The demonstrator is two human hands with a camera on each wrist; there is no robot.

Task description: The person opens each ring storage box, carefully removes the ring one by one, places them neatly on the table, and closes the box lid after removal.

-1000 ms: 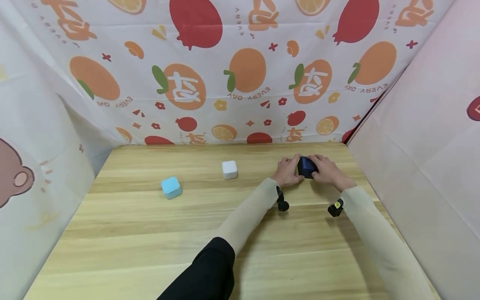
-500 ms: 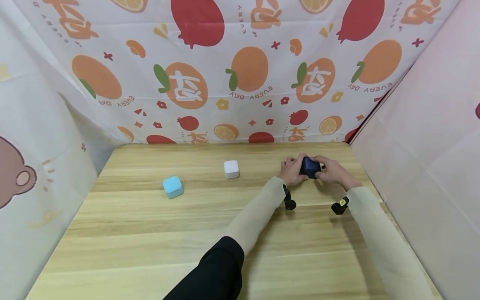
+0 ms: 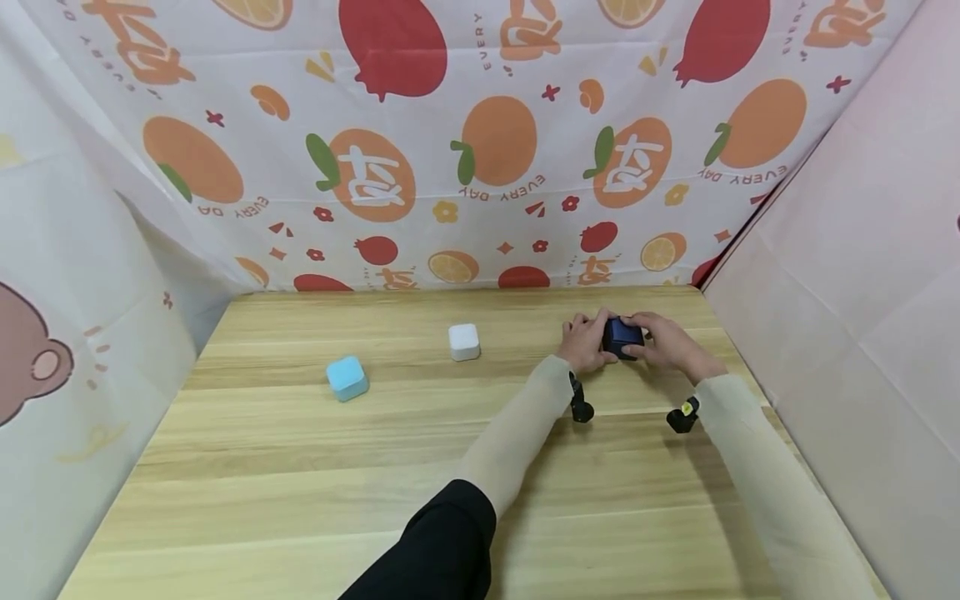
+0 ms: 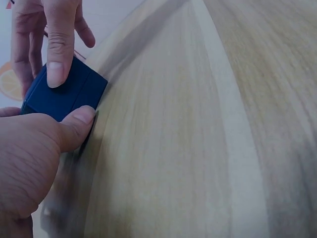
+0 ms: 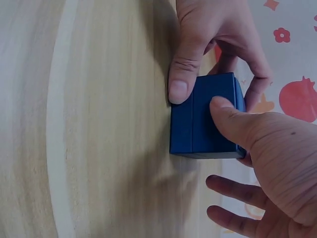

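A small dark blue box [image 3: 624, 335] with a seam running round it stands near the far right of the wooden table, between both hands. My left hand [image 3: 585, 343] holds its left side; in the left wrist view the left thumb [image 4: 81, 116] presses on the narrower part below the seam, close to the table. From the other side my right hand [image 3: 666, 343] pinches the larger part above the seam, with its thumb [image 5: 225, 111] flat on the near face. Two outer fingers of the right hand stick out away from the box. The seam looks closed.
A white rounded block [image 3: 464, 342] stands left of the hands, and a light blue one [image 3: 347, 378] farther left. Fruit-printed cloth [image 3: 480, 167] hangs along the table's back edge. A pale cloth wall [image 3: 840, 275] runs close beside the right arm.
The box and both hands have shifted slightly right, while the head view has also moved a little. Both hands keep hold of the box; the two blocks have stayed in place.
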